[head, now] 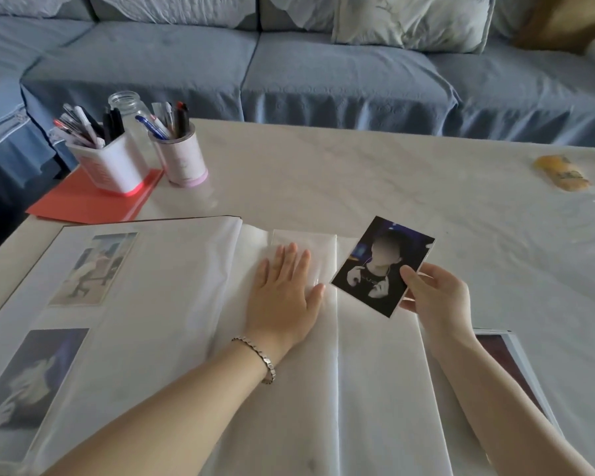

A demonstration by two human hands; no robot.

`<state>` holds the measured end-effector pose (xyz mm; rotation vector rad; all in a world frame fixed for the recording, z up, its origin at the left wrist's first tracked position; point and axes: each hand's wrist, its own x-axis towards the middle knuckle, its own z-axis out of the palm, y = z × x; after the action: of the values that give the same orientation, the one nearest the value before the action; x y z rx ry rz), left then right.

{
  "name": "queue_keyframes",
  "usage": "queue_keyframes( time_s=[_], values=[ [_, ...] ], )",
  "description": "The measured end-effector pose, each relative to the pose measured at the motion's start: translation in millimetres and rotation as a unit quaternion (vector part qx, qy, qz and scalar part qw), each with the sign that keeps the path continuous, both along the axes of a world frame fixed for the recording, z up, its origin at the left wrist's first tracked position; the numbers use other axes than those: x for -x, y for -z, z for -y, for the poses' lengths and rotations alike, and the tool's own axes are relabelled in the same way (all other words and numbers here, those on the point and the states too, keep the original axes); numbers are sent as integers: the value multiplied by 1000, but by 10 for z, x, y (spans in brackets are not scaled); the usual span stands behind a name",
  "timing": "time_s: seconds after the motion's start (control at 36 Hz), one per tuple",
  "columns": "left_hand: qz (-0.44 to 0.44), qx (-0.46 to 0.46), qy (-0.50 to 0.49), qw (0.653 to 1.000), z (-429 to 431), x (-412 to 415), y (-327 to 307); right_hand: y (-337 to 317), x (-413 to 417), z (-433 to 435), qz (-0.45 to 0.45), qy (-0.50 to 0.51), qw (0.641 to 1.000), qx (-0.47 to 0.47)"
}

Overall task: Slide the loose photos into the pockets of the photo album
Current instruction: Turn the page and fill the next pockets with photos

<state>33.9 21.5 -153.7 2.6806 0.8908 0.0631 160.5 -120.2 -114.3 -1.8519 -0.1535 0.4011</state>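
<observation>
Left hand [282, 286] lies flat, palm down, on the right-hand page of the photo album [172, 304], fingers straight and close together, pressing the translucent sheet and gripping nothing. Its fingertips sit on a pocket [320, 249] near the top of that page, just right of the spine fold

Right hand [435, 297] pinches the loose photo [382, 266] at its lower right corner, thumb on the face, fingers behind. The photo is a dark portrait print, tilted clockwise and held in the air just right of the pocket. Its lower left corner is near the left thumb; can't tell if they touch. The photo is outside the pocket

The album lies open on the white desk [358, 173] at the near edge. Its left page has two filled slots, upper print [93, 269] and lower print [31, 383], both hazy under the translucent cover. More prints [505, 359] lie on the desk under the right forearm, mostly hidden, so I can't tell how many. Silver bracelet [260, 357] on the left wrist

Far left of the desk: red folder [83, 204] with a square pen holder [112, 166] standing on it, a round pen cup [186, 159] just beside it, and a glass jar [128, 104] behind the two. Far right: a yellow object [560, 173], too blurred to identify. Blue sofa [289, 70] behind the desk, with a pale cushion [409, 22] on it
</observation>
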Motion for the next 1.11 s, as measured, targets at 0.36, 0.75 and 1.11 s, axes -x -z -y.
queue_keyframes(
  time_s=[0.36,0.75,1.11],
  values=[
    [35,-16,3,999,-4,17,62,115,13,-60,117,22,992,44],
    [64,3,-1,998,9,27,67,161,86,-29,75,-32,995,62],
    [110,39,-14,993,17,31,21,167,133,-135,-55,-115,991,49]
  ],
)
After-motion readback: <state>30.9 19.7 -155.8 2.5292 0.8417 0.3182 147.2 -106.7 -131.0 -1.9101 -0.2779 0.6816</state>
